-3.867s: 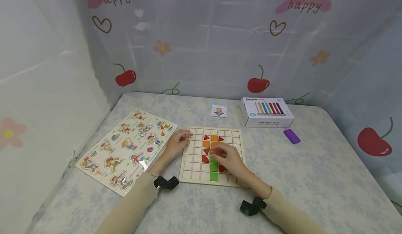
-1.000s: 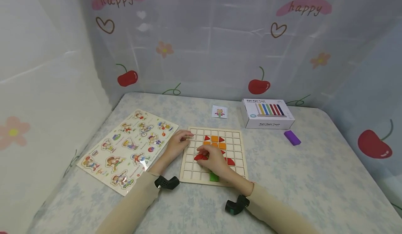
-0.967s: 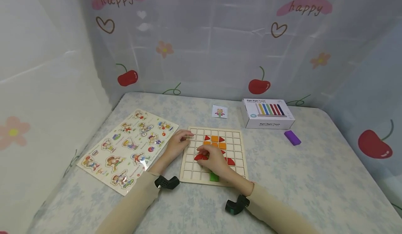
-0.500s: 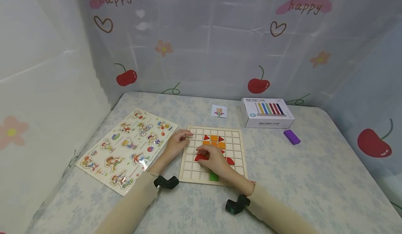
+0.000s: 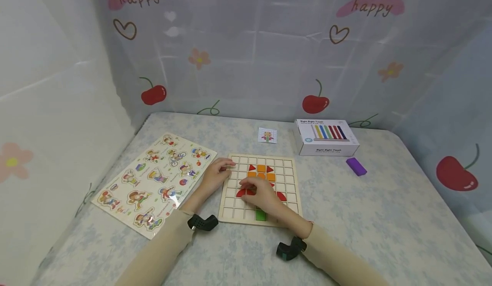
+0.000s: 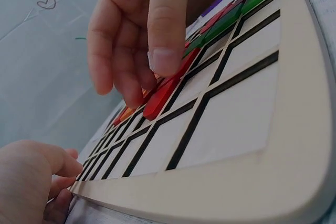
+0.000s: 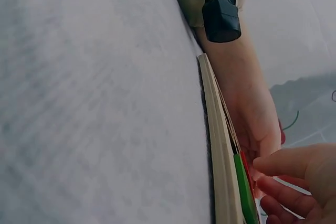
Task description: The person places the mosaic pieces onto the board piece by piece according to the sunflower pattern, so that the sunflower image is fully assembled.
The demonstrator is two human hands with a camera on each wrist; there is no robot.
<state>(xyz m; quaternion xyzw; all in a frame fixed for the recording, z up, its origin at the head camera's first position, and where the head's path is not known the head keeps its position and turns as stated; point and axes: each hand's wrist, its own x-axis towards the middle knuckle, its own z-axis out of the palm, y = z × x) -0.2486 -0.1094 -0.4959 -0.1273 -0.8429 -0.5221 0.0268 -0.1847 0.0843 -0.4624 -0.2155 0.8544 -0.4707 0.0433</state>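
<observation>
A wooden grid board (image 5: 234, 214) lies in front of the person, with several coloured tiles set in its cells. The left hand (image 5: 216, 176) rests by its left edge, fingertips on the rim and fingers relaxed. Over the board's middle, the right hand (image 5: 264, 195) pinches a rounded red tile (image 6: 157, 103) between thumb and fingers, low at the cells beside another red one. Orange squares (image 5: 261, 168) and red triangles fill cells farther up. A green tile (image 5: 261, 215) shows below the right hand, which hides some of the pattern. Another rounded red tile (image 5: 281, 196) sits right of it.
A small pattern card (image 5: 267, 135) lies behind the board. To its right stand a white abacus box (image 5: 326, 138) and a purple block (image 5: 356, 166). At left is a puzzle board with cartoon figures (image 5: 153, 185). A printed curtain (image 5: 246, 64) surrounds the table.
The right hand has moved left across the board with a red tile. Since one second ago that tile has shifted slightly right, against the neighbouring red one. The left hand has stayed.
</observation>
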